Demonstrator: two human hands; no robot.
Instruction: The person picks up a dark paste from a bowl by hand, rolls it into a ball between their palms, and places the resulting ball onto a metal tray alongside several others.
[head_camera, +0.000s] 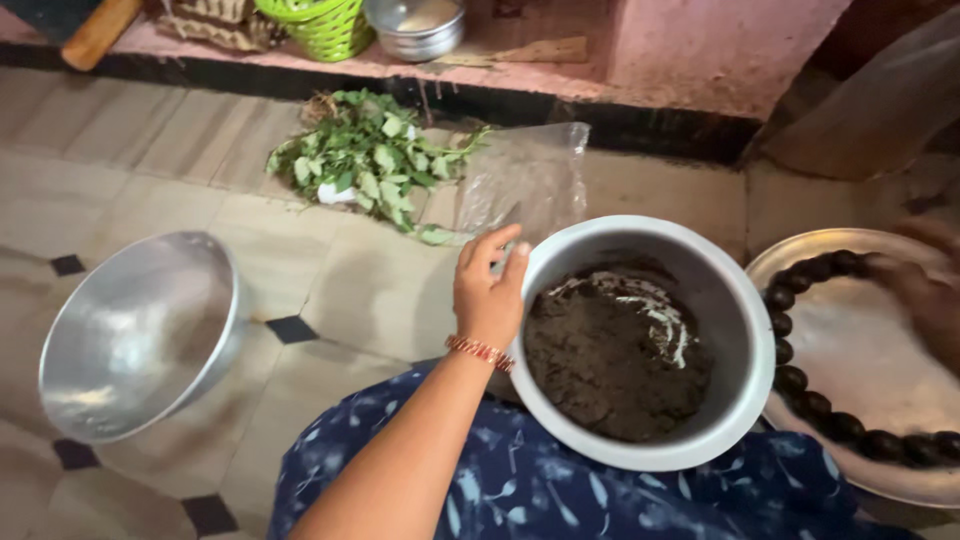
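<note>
My left hand (489, 285) grips the left rim of a white metal pot (738, 345) that rests on my lap and holds a dark brown paste (610, 355). A bead bracelet sits on that wrist. My right hand (925, 285), blurred and smeared with the paste, is over a round steel plate (865, 345) at the right. Several dark balls (800, 385) lie in a curved row along the plate's edge.
An empty steel bowl (135, 335) lies tilted on the tiled floor at the left. A bunch of green leaves (365, 160) and a clear plastic bag (525, 180) lie ahead. A green basket (320, 25) and a lidded steel container (415, 25) stand on the ledge.
</note>
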